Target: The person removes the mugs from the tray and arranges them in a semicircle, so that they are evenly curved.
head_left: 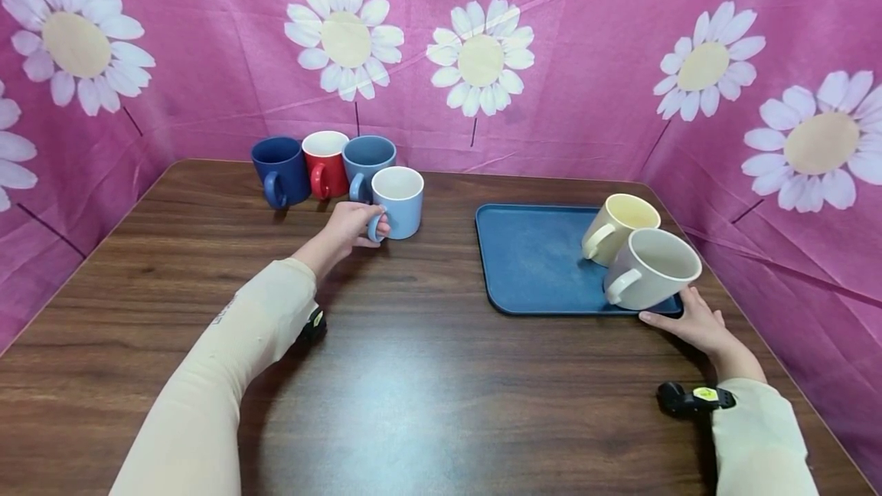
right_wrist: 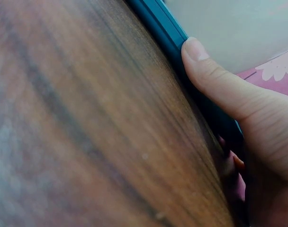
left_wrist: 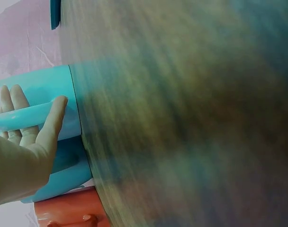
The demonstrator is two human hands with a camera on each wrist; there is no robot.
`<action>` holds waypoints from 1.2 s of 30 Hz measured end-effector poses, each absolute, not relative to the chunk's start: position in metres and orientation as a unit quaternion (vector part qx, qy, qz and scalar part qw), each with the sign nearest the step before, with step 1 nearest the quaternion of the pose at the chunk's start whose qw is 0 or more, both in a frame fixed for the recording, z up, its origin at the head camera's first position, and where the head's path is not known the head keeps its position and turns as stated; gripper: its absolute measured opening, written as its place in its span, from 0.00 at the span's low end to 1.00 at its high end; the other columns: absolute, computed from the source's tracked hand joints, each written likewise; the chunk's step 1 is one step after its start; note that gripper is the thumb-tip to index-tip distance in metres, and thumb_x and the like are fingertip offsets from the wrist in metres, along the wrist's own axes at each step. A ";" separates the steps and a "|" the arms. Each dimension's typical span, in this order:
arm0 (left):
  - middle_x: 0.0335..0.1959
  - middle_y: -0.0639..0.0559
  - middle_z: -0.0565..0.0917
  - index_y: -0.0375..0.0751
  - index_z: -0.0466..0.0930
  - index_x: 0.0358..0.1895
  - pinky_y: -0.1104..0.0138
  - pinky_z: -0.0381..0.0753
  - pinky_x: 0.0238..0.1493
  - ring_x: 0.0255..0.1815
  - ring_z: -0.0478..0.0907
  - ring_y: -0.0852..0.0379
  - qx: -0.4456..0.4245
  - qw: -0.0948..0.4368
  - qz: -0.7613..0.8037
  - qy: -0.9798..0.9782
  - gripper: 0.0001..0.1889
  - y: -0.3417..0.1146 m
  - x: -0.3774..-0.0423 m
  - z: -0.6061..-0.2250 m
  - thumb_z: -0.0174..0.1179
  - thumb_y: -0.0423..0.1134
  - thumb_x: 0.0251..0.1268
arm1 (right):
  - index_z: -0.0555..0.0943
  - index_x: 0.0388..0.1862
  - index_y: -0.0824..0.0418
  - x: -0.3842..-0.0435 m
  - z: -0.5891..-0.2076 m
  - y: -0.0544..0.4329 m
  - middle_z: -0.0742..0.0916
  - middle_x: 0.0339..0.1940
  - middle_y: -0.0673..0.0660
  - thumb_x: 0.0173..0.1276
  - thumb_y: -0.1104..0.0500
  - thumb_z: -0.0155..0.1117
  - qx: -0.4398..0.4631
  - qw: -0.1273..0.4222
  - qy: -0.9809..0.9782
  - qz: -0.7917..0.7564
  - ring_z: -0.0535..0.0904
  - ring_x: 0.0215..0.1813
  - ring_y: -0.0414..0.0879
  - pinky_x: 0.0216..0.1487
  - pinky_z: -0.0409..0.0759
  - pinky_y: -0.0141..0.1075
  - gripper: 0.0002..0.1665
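Note:
At the left-centre of the table, my left hand (head_left: 354, 223) holds a light blue mug (head_left: 405, 209) by its handle. In the left wrist view, fingers (left_wrist: 21, 99) pass behind the handle, with the thumb along its lower end. Far to the right, my right hand (head_left: 699, 322) holds the near right corner of a blue tray (head_left: 537, 259), its thumb (right_wrist: 208, 71) on the rim. A white mug (head_left: 651, 270) stands on that corner, close to the fingers. Behind it on the tray is a pale yellow mug (head_left: 618, 228).
A dark blue mug (head_left: 282, 171), a red mug (head_left: 327, 163) and a grey-blue mug (head_left: 365, 159) stand in a row at the back left of the wooden table (head_left: 413, 373). A pink flowered cloth (head_left: 586, 98) hangs along the table's back and sides.

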State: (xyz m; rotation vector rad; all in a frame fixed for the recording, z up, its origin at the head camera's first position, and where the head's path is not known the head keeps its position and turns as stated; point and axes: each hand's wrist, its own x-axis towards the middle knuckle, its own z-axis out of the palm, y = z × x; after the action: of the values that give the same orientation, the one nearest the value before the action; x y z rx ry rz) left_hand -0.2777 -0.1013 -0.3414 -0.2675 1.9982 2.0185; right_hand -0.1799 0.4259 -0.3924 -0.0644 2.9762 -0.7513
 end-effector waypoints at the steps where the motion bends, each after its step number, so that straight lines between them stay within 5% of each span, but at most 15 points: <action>1: 0.20 0.49 0.78 0.28 0.72 0.41 0.52 0.71 0.43 0.24 0.77 0.57 -0.094 0.145 0.700 0.693 0.14 -0.102 -0.278 -0.341 0.49 0.38 0.62 | 0.35 0.65 0.66 -0.180 -0.392 0.426 0.47 0.60 0.80 0.55 0.44 0.58 -0.021 0.035 0.969 -0.244 0.36 0.60 0.72 0.46 0.32 0.69 0.56; 21: 0.25 0.48 0.80 0.30 0.70 0.46 0.53 0.70 0.46 0.34 0.77 0.53 -0.105 0.165 0.704 0.683 0.16 -0.102 -0.277 -0.340 0.49 0.41 0.62 | 0.34 0.66 0.66 -0.180 -0.391 0.426 0.47 0.60 0.80 0.56 0.44 0.57 -0.021 0.039 0.969 -0.242 0.35 0.61 0.71 0.46 0.31 0.69 0.56; 30: 0.48 0.36 0.72 0.31 0.66 0.53 0.53 0.69 0.46 0.47 0.71 0.46 -0.079 0.160 0.688 0.703 0.23 -0.112 -0.271 -0.339 0.52 0.45 0.59 | 0.34 0.65 0.66 -0.180 -0.391 0.426 0.47 0.60 0.79 0.56 0.44 0.57 -0.020 0.039 0.969 -0.241 0.35 0.61 0.71 0.46 0.31 0.68 0.55; 36: 0.51 0.36 0.70 0.32 0.65 0.53 0.54 0.68 0.47 0.49 0.69 0.44 -0.044 0.153 0.658 0.736 0.26 -0.124 -0.266 -0.336 0.53 0.48 0.58 | 0.34 0.65 0.66 -0.181 -0.390 0.425 0.47 0.60 0.79 0.56 0.44 0.57 -0.020 0.038 0.969 -0.244 0.35 0.61 0.71 0.47 0.30 0.68 0.56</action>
State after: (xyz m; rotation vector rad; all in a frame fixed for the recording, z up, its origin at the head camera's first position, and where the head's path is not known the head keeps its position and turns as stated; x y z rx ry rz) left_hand -0.2661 -0.1238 -0.3358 -0.1250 2.1122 1.8872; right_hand -0.1808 0.4251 -0.3904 -0.0607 2.9715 -0.7472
